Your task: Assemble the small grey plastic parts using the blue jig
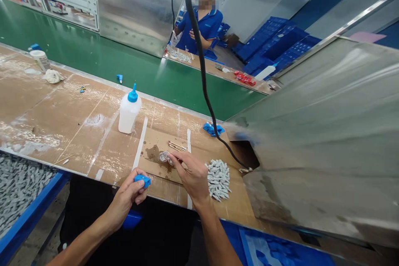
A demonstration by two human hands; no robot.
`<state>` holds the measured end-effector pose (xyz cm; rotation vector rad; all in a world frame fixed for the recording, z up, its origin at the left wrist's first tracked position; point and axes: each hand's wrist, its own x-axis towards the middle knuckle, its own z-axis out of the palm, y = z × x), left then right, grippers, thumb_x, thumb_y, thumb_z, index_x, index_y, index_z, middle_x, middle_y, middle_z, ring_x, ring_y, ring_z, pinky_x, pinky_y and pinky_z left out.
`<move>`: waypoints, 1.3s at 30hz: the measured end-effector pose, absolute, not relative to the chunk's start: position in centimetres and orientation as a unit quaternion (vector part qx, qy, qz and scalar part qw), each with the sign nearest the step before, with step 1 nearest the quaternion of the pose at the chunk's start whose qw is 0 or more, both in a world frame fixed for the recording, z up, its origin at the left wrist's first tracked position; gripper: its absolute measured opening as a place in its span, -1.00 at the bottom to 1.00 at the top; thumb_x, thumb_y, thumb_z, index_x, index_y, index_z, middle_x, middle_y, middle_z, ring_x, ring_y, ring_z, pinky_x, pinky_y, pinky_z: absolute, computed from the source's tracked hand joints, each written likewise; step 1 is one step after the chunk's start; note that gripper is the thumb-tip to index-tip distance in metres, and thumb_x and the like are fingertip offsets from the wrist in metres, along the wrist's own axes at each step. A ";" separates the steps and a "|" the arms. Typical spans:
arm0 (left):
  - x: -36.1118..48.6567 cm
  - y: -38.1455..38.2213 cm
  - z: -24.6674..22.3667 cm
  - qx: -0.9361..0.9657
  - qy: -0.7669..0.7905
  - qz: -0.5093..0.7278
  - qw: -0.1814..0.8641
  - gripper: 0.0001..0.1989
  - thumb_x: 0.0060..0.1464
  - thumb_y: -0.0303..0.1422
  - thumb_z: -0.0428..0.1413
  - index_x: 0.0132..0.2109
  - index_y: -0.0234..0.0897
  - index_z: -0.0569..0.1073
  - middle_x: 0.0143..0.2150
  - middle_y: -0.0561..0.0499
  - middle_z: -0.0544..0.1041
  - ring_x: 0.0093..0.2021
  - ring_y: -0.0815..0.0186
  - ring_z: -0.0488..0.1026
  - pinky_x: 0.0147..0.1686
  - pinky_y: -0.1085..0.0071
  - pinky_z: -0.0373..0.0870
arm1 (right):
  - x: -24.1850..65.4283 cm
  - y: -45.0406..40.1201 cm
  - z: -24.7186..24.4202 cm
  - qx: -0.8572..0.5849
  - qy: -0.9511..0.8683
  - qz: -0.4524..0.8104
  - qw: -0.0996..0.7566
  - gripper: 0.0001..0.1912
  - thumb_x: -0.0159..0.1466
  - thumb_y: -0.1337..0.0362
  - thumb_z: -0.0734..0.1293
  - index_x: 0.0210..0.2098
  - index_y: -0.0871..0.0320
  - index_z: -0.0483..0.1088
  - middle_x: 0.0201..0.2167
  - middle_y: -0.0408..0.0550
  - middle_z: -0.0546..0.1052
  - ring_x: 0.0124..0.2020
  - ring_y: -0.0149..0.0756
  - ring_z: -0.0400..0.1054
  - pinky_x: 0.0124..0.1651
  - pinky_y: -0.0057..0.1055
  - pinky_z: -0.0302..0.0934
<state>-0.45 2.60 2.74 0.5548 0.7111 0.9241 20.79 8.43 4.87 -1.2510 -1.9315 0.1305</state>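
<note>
My left hand (124, 197) is closed around a small blue plastic housing (142, 181), which it holds up by the table's front edge. My right hand (192, 174) pinches thumb and fingers together at a small clear cup (164, 157). Whether the fingers grip the cup's rim or some thin thing in it, I cannot tell. Under the cup is a cardboard sheet (152, 139) with dark wet stains. Just behind it lie several thin sticks, like cotton swabs (177, 146). A pile of small grey plastic parts (219, 179) sits right of my right hand.
A white squeeze bottle (128, 116) with a blue nozzle stands behind my left hand. Blue parts (213, 129) lie near a hanging black cable (202, 66). A metal panel (324, 141) bounds the right. Beyond the green belt (93, 64) works another person (199, 29). A grey-part bin (23, 191) is at left.
</note>
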 end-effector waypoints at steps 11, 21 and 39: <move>-0.5 2.6 2.9 0.325 0.343 0.417 0.776 -0.72 0.24 -0.13 0.20 -0.10 -0.25 0.43 -0.40 0.09 0.42 -0.37 0.39 0.30 -0.31 0.43 0.16 | 20.8 7.2 5.3 -0.529 -0.701 0.048 0.476 -0.95 0.35 0.31 0.40 -0.22 0.09 0.56 -0.31 -0.10 0.63 -0.30 -0.29 0.53 -0.18 -0.37 0.42; 0.8 2.7 3.2 0.253 0.298 0.441 0.808 -0.74 0.28 -0.15 0.15 -0.10 -0.25 0.37 -0.39 0.15 0.29 -0.47 0.47 0.17 -0.39 0.44 0.06 | 18.4 2.4 6.2 -0.548 -0.587 0.225 0.551 -0.97 0.30 0.33 0.44 -0.26 0.08 0.57 -0.41 -0.16 0.58 -0.41 -0.35 0.50 -0.30 -0.43 0.41; -0.8 1.7 3.6 0.481 0.400 0.415 0.660 -0.72 0.38 -0.17 0.00 0.15 -0.10 0.25 -0.16 0.07 0.38 -0.21 0.31 0.31 -0.11 0.35 0.23 | 15.9 0.5 5.6 -0.489 -0.630 0.255 0.546 -0.83 0.28 0.41 0.46 -0.19 0.01 0.60 -0.29 -0.20 0.65 -0.29 -0.38 0.57 -0.18 -0.54 0.47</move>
